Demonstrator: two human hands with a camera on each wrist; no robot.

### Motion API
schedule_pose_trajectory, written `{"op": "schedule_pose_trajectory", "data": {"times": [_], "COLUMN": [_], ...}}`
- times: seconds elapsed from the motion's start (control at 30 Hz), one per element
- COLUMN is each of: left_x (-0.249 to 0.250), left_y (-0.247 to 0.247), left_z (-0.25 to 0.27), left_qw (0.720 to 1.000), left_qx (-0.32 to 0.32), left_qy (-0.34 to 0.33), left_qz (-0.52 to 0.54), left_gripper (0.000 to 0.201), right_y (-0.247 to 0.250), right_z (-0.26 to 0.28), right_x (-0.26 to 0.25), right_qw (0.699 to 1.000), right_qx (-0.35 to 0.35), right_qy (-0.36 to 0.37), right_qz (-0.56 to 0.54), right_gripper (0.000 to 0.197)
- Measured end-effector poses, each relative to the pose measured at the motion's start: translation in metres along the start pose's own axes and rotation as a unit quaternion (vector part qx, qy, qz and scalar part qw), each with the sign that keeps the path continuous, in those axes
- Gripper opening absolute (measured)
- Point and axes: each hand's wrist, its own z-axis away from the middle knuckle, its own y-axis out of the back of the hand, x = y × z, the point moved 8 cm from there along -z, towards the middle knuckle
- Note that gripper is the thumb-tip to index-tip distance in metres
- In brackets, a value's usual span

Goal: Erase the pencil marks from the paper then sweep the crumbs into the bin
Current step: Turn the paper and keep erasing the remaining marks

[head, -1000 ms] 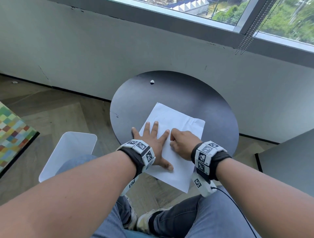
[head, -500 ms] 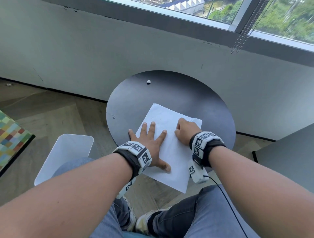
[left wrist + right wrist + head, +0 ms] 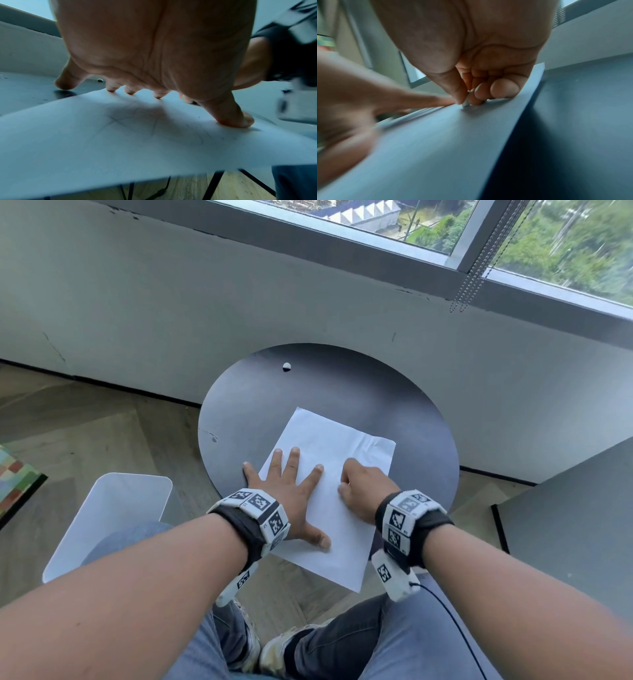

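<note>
The paper (image 3: 329, 484) lies skewed on the round tabletop (image 3: 342, 385), its long axis running from the far left corner to the near right corner, which hangs out past the near rim. The left hand (image 3: 287, 491) lies flat and splayed on the sheet's left edge, thumb and three fingers pressing the paper, the little finger on the bare tabletop. The right hand (image 3: 363, 491) is just to its right, curled, pinching a small pale eraser (image 3: 466, 103) between thumb and fingertips with its tip on the paper. Faint pencil marks (image 3: 154, 121) show under the left palm in the left wrist view, so they lie to the left of the eraser and partly beneath the holding hand. The right hand is the one nearer to them with the tool. My judgement is that the rubbing has to work leftward, toward the left thumb, and the left hand may have to give way.

The bin (image 3: 113, 518) stands on the floor, left of the tabletop and near the left knee. A small white lump (image 3: 286, 366) sits at the far side of the tabletop, well apart from the sheet.

Against half a second ago, the right hand sits nearer and more to the left on the sheet, closer to the left hand. The left hand and the paper keep their place.
</note>
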Motion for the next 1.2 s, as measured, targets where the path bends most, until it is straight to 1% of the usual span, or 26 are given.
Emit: {"op": "schedule_pose_trajectory", "data": {"times": [0.13, 0.17, 0.23, 0.33, 0.43, 0.47, 0.53, 0.77, 0.9, 1.0, 1.13, 1.2], "left_x": [0.0, 0.0, -0.001, 0.0, 0.001, 0.001, 0.001, 0.001, 0.001, 0.002, 0.003, 0.003], "left_y": [0.0, 0.0, 0.001, 0.001, 0.002, 0.003, 0.003, 0.001, 0.001, 0.001, 0.002, 0.002], "left_z": [0.0, -0.001, 0.0, 0.002, 0.002, 0.002, 0.001, 0.001, 0.0, 0.001, 0.001, 0.001], "left_qw": [1.0, 1.0, 1.0, 1.0, 1.0, 1.0, 1.0, 1.0, 1.0, 1.0, 1.0, 1.0], "left_qx": [-0.001, -0.001, -0.003, -0.001, 0.002, 0.002, -0.001, -0.007, -0.005, -0.003, -0.005, -0.006], "left_qy": [0.003, 0.003, 0.003, 0.004, 0.003, 0.002, 0.002, -0.002, 0.002, 0.002, 0.004, 0.005], "left_qz": [-0.003, -0.002, 0.001, 0.001, -0.001, 0.0, -0.001, 0.003, 0.009, 0.011, 0.009, 0.007], "left_gripper": [0.14, 0.14, 0.14, 0.141, 0.141, 0.141, 0.141, 0.141, 0.142, 0.141, 0.141, 0.142], "right_y": [0.019, 0.022, 0.026, 0.017, -0.006, -0.01, -0.011, 0.036, 0.048, 0.039, 0.01, -0.001], "right_z": [-0.044, -0.05, -0.052, -0.029, 0.014, 0.025, 0.029, -0.029, -0.042, -0.028, 0.01, 0.019], "right_x": [0.036, 0.041, 0.043, 0.029, 0.013, 0.011, 0.018, 0.077, 0.075, 0.061, 0.018, 0.001], "right_qw": [0.995, 0.994, 0.993, 0.998, 1.0, 0.999, 0.999, 0.994, 0.992, 0.996, 0.999, 0.997], "right_qx": [0.031, 0.035, 0.041, 0.026, -0.018, -0.028, -0.03, 0.055, 0.062, 0.043, -0.006, -0.022], "right_qy": [-0.089, -0.101, -0.105, -0.056, 0.01, 0.023, 0.025, -0.098, -0.108, -0.078, 0.016, 0.053], "right_qz": [-0.022, -0.027, -0.03, -0.014, -0.011, -0.011, -0.013, 0.005, 0.02, 0.031, 0.044, 0.046], "right_gripper": [0.019, 0.02, 0.02, 0.013, 0.008, 0.007, 0.007, 0.011, 0.012, 0.009, 0.008, 0.008]}}
